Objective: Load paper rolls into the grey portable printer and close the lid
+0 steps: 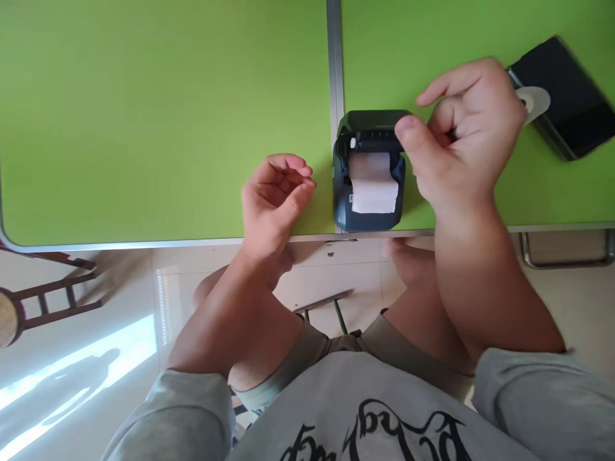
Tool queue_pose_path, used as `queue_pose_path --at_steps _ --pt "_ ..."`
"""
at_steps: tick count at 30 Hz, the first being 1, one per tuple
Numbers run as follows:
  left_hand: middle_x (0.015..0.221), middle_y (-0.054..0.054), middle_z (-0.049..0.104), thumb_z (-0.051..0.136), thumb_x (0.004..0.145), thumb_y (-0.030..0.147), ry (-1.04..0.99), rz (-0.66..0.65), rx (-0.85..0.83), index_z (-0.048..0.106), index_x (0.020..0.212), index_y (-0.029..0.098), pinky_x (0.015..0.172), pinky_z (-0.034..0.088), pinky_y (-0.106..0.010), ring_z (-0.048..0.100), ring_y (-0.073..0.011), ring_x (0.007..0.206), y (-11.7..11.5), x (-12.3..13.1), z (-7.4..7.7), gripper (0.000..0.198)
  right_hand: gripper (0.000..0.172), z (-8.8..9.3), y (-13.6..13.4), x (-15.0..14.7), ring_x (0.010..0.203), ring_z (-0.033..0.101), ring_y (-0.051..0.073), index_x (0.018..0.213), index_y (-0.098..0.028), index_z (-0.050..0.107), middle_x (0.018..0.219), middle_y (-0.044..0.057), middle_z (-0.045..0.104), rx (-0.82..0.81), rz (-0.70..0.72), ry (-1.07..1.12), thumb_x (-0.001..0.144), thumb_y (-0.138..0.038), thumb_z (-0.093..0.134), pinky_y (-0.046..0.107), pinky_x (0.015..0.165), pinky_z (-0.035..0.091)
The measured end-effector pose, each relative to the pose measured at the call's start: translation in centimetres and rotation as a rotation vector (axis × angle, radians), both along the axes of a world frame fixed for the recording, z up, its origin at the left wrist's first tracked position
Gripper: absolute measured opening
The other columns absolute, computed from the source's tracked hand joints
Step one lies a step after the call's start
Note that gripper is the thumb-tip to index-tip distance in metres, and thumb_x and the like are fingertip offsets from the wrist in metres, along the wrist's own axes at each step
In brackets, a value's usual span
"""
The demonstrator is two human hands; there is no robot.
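Note:
A small dark printer [368,171] sits at the near edge of the green table [144,115], lid open, with a white paper roll [373,184] showing inside. My right hand [461,134] hovers just right of and above the printer, fingers loosely curled, thumb beside the open lid, holding nothing I can see. My left hand [273,198] hangs left of the printer over the table edge, fingers curled in with the palm empty.
A black flat box [569,96] with a white disc [535,102] beside it lies at the far right of the table. A metal seam [335,57] divides the tabletop. A wooden stool [29,307] stands on the floor at the left.

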State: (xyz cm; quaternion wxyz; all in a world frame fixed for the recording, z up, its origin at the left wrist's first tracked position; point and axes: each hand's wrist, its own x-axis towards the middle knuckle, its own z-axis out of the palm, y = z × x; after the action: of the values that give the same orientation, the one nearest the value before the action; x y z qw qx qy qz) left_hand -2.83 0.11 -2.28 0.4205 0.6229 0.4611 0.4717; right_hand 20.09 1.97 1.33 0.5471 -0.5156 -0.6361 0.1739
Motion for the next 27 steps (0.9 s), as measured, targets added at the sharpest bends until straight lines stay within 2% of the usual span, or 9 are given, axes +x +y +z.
queue_pose_path --at_steps 4,8,10,12,14,18,22,27 --pt "0.088 -0.003 0.071 0.077 0.082 0.068 -0.115 0.029 -0.045 0.066 0.090 0.027 0.069 0.062 -0.036 0.070 -0.0173 0.074 0.3 0.3 -0.3 0.043 0.027 0.2 0.1 -0.5 0.053 0.049 0.016 0.087 -0.031 0.057 0.068 -0.002 0.049 0.060 -0.062 0.054 0.093 -0.056 0.067 0.038 0.053 0.044" --pt "0.084 -0.002 0.071 0.081 0.082 0.060 -0.133 0.026 -0.070 0.068 0.087 0.026 0.064 0.060 -0.033 0.070 -0.0160 0.072 0.3 0.5 -0.2 0.036 0.017 0.0 0.0 -0.2 0.074 0.066 0.023 0.092 -0.034 0.060 0.086 0.002 0.068 0.041 -0.078 0.065 0.097 -0.050 0.062 0.046 0.070 0.059" --pt "0.084 -0.002 0.073 0.082 0.082 0.054 -0.133 0.023 -0.089 0.069 0.087 0.026 0.063 0.060 -0.032 0.070 -0.0153 0.071 0.3 0.5 -0.1 0.031 0.012 -0.3 -0.2 0.0 0.079 0.069 0.024 0.093 -0.034 0.062 0.094 0.002 0.073 0.010 -0.048 0.072 0.098 -0.044 0.062 0.045 0.070 0.060" --pt "0.084 -0.002 0.074 0.083 0.082 0.047 -0.149 0.012 -0.118 0.071 0.087 0.025 0.063 0.061 -0.031 0.071 -0.0151 0.071 0.3 0.6 0.1 0.026 0.013 -0.5 -0.3 0.2 0.074 0.068 0.022 0.093 -0.032 0.065 0.094 0.003 0.073 -0.019 -0.051 0.004 0.098 -0.044 0.063 0.042 0.063 0.057" --pt "0.084 -0.002 0.076 0.085 0.080 0.045 -0.177 0.003 -0.148 0.072 0.087 0.025 0.067 0.064 -0.032 0.073 -0.0158 0.073 0.4 0.6 0.2 0.025 0.014 -0.6 -0.3 0.4 0.067 0.066 0.020 0.091 -0.030 0.067 0.089 0.003 0.074 -0.056 -0.051 -0.123 0.096 -0.043 0.065 0.041 0.064 0.055" --pt "0.085 -0.002 0.078 0.089 0.076 0.048 -0.213 0.006 -0.205 0.075 0.086 0.023 0.074 0.067 -0.033 0.076 -0.0171 0.077 0.5 0.8 0.6 0.031 0.007 -0.2 0.1 0.3 0.061 0.064 0.020 0.085 -0.029 0.071 0.079 0.000 0.076 -0.132 -0.014 -0.398 0.089 -0.034 0.071 0.043 0.072 0.056" --pt "0.077 0.000 0.076 0.089 0.072 0.062 -0.230 0.022 -0.204 0.075 0.080 0.023 0.067 0.065 -0.031 0.075 -0.0155 0.069 0.5 1.0 0.9 0.042 0.007 0.7 0.4 0.0 0.068 0.069 0.024 0.085 -0.031 0.074 0.077 0.000 0.078 -0.208 0.082 -0.481 0.088 -0.036 0.072 0.043 0.072 0.057" --pt "0.070 0.001 0.071 0.075 0.083 0.072 -0.208 0.018 -0.190 0.070 0.071 0.023 0.064 0.063 -0.030 0.070 -0.0132 0.063 0.4 1.1 0.8 0.050 0.010 0.8 0.8 0.7 0.064 0.065 0.025 0.094 -0.037 0.077 0.082 -0.002 0.078 -0.250 0.182 -0.571 0.087 -0.041 0.072 0.043 0.061 0.054"
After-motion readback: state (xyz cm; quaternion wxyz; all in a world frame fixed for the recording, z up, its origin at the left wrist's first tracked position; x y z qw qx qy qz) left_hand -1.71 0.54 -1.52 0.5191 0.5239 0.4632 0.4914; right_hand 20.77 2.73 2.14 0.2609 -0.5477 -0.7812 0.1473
